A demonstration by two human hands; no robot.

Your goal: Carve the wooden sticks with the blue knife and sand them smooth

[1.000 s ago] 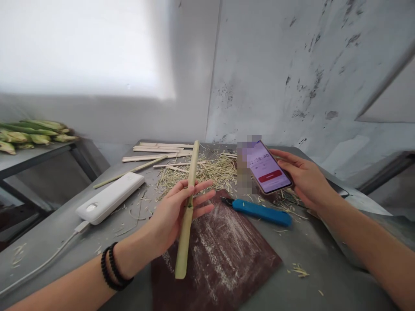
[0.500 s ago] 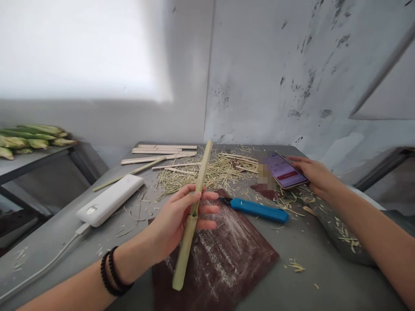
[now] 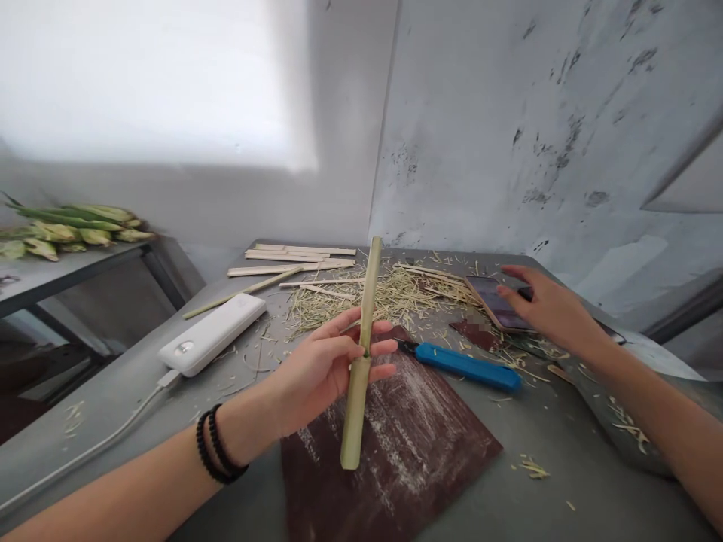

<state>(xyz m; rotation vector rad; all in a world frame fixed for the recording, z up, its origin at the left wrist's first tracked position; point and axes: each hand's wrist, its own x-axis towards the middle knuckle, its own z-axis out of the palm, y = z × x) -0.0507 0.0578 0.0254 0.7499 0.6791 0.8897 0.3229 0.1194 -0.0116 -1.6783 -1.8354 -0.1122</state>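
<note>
My left hand (image 3: 333,361) pinches a pale green bamboo strip (image 3: 355,414) near its node, between the thumb and the fingers behind. The strip stands tilted above a dark red sheet of sandpaper (image 3: 440,444) marked with white dust. To the right of the strip lies a blue utility knife (image 3: 468,367), its blade end pointing left. My right hand (image 3: 542,305) is over the right side of a phone (image 3: 494,301) lying on the table. Its thumb and index finger are spread apart, and the other fingers are partly hidden. The phone's screen looks dark.
Thin bamboo shavings (image 3: 395,297) are heaped at the table's middle back. Flat bamboo strips (image 3: 299,267) lie behind at left. A white power bank (image 3: 215,335) with a cable (image 3: 113,436) rests at left. Corn ears (image 3: 73,229) sit on a side table. A dark cloth (image 3: 615,414) lies at right.
My right hand has shifted from the phone's edge to above it, with its fingers spread. The lit purple screen has gone dark. The bamboo strip is held more upright.
</note>
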